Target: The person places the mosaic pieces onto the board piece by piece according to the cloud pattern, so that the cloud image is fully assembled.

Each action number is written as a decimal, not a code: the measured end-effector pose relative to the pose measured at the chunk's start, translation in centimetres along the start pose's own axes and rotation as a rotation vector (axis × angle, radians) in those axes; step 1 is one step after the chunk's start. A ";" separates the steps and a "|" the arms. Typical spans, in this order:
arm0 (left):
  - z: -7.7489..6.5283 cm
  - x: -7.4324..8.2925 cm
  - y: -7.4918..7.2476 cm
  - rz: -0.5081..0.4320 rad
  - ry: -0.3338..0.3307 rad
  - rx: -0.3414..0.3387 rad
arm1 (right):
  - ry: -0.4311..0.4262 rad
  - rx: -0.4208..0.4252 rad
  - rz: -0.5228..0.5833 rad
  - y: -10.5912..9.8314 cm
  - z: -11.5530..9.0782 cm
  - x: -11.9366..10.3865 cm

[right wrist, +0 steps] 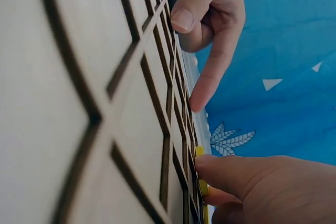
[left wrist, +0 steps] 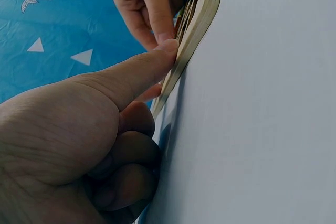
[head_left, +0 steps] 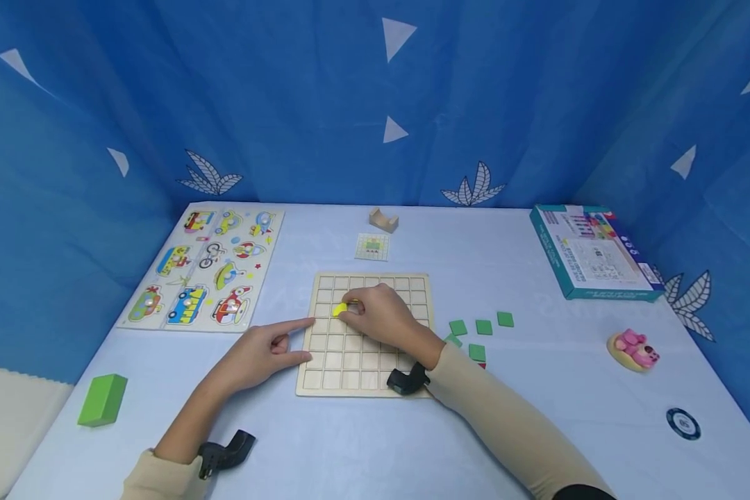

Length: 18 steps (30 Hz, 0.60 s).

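Note:
A square wooden grid board [head_left: 332,380] lies flat in the middle of the table. Over its upper left part, my right hand [head_left: 384,316] pinches a small yellow tile [head_left: 339,310] between thumb and finger, down at the grid cells. More yellow [right wrist: 203,186] shows just under the right thumb in the right wrist view; most of it is hidden. My left hand [head_left: 259,353] touches the board's left edge with a straight index finger and thumb, its other fingers folded in. Beyond the board lies a small pattern card [head_left: 372,247] printed with coloured squares.
Several green tiles [head_left: 484,327] lie right of the board, with a red bit [head_left: 482,365] near the right sleeve. Around them are a vehicle puzzle [head_left: 206,267], green block [head_left: 103,400], wooden holder [head_left: 384,220], game box [head_left: 600,253], pink figure [head_left: 634,349] and round chip [head_left: 683,423].

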<state>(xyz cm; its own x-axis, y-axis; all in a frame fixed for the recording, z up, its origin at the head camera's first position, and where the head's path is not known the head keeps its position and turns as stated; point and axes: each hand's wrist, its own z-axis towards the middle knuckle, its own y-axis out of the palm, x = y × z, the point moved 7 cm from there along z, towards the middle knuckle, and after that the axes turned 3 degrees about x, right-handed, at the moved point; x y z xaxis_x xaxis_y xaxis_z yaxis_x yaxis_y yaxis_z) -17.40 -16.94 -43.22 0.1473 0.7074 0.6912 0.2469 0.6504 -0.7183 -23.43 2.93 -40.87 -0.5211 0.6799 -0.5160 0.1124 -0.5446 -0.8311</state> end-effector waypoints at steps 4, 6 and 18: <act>0.0 0.0 0.0 0.004 0.006 -0.005 | -0.010 0.010 -0.004 0.0 0.0 -0.1; 0.0 0.1 -0.1 0.004 0.008 -0.006 | -0.011 0.010 -0.010 0.0 0.0 -0.1; 0.0 0.0 0.0 0.003 0.010 0.000 | 0.028 0.011 -0.017 0.1 -0.1 0.1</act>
<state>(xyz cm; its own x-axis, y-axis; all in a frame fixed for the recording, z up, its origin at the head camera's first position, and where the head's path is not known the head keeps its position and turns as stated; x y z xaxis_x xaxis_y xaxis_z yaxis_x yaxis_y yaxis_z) -17.41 -16.95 -43.22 0.1572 0.7066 0.6899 0.2460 0.6486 -0.7203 -23.41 2.95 -40.98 -0.4989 0.7025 -0.5076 0.0944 -0.5382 -0.8375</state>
